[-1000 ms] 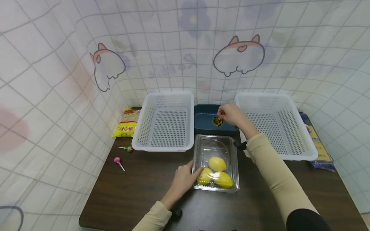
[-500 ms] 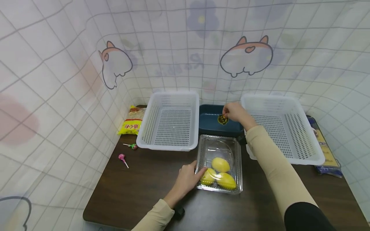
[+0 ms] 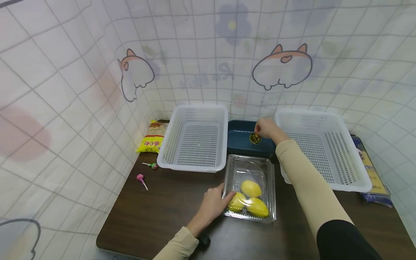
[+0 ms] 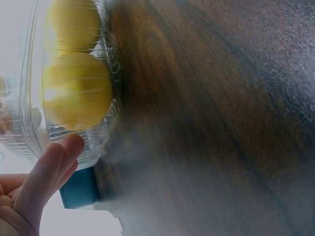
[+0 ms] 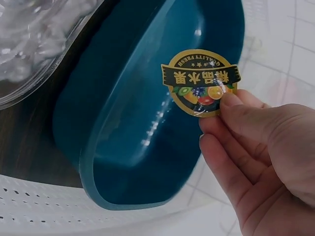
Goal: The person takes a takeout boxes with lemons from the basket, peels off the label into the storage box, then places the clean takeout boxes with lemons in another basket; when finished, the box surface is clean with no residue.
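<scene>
My right hand (image 3: 268, 129) pinches a round black-and-gold fruit label (image 3: 255, 138) between thumb and fingertips, above the dark teal tray (image 3: 238, 143). The right wrist view shows that label (image 5: 201, 83) flat-faced over the tray (image 5: 128, 123), with the hand (image 5: 268, 147) at its lower edge. A clear lidded box (image 3: 249, 168) with three yellow fruits (image 3: 251, 189) lies in front of the tray. On the box's left side rests my left hand (image 3: 212, 205), its thumb over the edge. In the left wrist view the hand's (image 4: 42, 184) fingertips touch the box (image 4: 93, 147) near a yellow fruit (image 4: 78, 91).
White perforated baskets stand left (image 3: 195, 168) and right (image 3: 352, 187) of the tray. A yellow packet (image 3: 152, 139) and two lollipops, one green (image 3: 154, 166) and one pink (image 3: 140, 177), lie at the left. Behind the right basket's outer side lies a blue-and-yellow packet (image 3: 373, 173).
The head view has shifted, so the whole scene sits farther right in it. Both hands keep their places: the left at the box, the right pinching the label over the tray.
</scene>
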Tool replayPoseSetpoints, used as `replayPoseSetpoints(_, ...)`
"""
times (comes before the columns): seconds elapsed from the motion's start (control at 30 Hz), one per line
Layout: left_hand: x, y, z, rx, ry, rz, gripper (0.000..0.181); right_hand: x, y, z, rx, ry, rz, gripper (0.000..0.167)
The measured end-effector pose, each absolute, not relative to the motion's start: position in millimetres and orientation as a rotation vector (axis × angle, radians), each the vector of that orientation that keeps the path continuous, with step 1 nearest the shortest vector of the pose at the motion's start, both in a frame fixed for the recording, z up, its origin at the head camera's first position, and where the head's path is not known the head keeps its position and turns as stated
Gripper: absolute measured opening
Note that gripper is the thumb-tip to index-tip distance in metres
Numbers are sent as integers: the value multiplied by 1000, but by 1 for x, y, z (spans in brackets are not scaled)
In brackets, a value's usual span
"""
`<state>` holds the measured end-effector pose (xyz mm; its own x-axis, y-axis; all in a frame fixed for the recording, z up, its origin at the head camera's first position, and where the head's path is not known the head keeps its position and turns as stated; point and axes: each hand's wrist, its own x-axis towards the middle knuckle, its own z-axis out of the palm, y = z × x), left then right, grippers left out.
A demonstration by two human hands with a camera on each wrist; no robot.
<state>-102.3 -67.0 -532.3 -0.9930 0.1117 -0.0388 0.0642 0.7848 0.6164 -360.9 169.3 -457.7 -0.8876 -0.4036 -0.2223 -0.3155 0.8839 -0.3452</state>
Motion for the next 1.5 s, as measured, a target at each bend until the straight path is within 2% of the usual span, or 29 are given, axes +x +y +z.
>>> replayPoseSetpoints(0.27,-101,-66,-530,108,2862,992,51,-370,172,-476,-508,2732,-356,10)
replayPoseSetpoints(0.7,-103,-66,-531,112,2884,958,55,-371,170,-480,-480,2664,-349,10)
replayPoseSetpoints(1.07,-102,-67,-530,108,2892,944,57,-370,172,-487,-453,2630,-343,24)
replayPoseSetpoints(1.5,-101,-66,-531,122,2924,933,50,-363,171,-470,-547,2668,-352,27)
